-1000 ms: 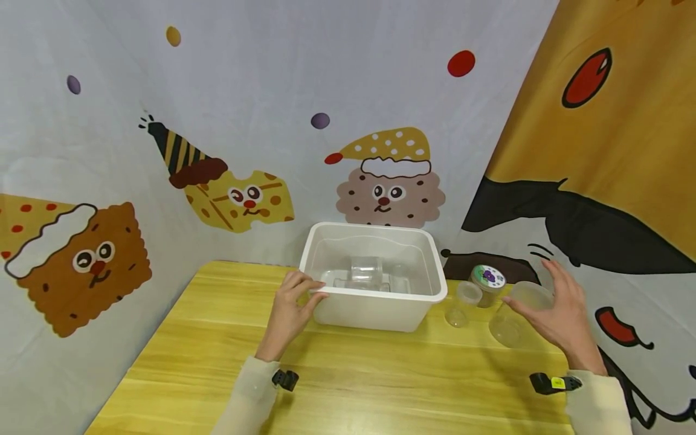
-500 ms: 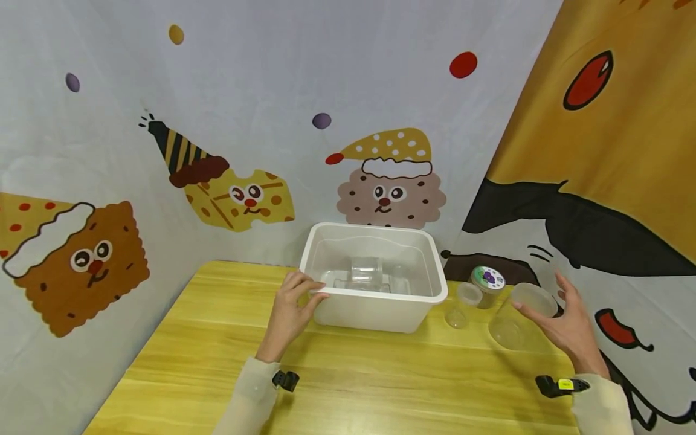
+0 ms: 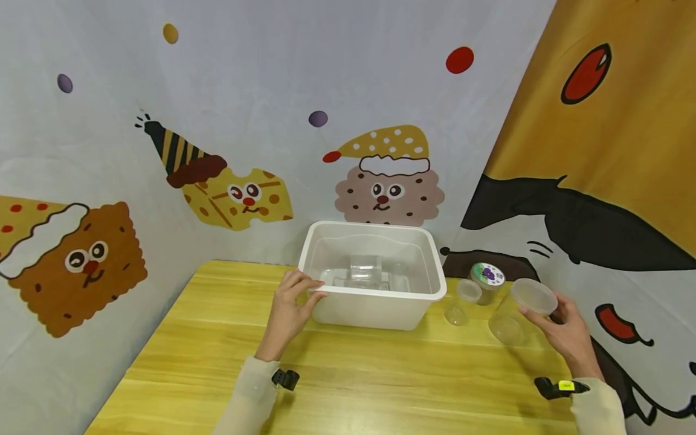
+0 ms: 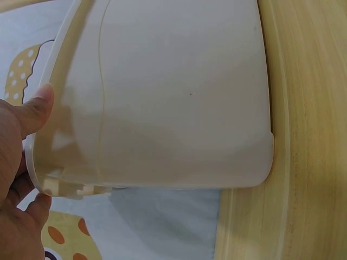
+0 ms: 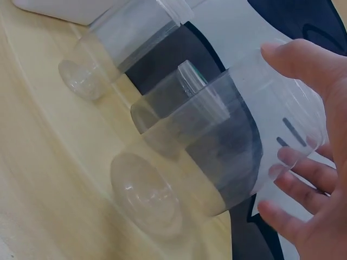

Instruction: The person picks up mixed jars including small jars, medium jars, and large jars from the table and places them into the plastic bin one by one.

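My left hand (image 3: 290, 311) holds the front-left rim of a white plastic bin (image 3: 372, 311); in the left wrist view the thumb (image 4: 40, 108) lies over the rim, with fingers on its other side. Clear containers (image 3: 365, 269) lie on their sides inside the bin. On the right, my right hand (image 3: 571, 335) grips a large clear plastic jar (image 3: 505, 323) near its top, thumb on one side and fingers on the other. The jar stands upright with its base at the tabletop. The right wrist view shows the fingertips through its clear wall (image 5: 233, 146).
Between bin and large jar stand a slim clear jar (image 3: 455, 313) and a short jar with a colourful printed lid (image 3: 487, 275). The yellow wooden table (image 3: 380, 380) meets a cartoon-printed cloth (image 3: 261, 78) at its back and sides.
My right hand first opened away from the large jar to the right, then closed round its upper part. My left hand has stayed on the bin's rim.
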A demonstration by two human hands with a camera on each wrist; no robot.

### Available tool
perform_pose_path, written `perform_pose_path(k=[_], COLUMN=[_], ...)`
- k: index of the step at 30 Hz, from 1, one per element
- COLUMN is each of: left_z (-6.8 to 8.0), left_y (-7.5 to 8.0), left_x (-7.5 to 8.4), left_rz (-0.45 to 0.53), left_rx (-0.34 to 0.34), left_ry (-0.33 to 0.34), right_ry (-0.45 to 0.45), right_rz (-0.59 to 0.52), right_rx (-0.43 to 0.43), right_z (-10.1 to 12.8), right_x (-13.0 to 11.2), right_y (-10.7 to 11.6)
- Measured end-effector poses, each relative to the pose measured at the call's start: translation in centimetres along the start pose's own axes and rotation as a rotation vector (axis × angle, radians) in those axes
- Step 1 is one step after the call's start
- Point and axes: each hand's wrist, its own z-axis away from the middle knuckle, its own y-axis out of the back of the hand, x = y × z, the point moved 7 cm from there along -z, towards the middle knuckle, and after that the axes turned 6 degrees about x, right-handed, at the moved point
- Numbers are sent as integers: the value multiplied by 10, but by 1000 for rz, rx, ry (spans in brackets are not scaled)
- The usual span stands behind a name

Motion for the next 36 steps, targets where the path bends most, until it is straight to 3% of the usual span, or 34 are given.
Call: perform_pose_path(k=[18,26,36], left_z=[3,3,-1], left_y=[0,0,0], left_x=[0,0,-1], left_rz=[-1,13,17], left_rx=[-21,-25,3], left_ry=[34,50,16], right_ry=[-67,-16,5], right_rz=[0,5,3], right_rx=[52,46,60], right_z=[6,8,11], right_x=[5,-7,-26], right_y=[4,9,17])
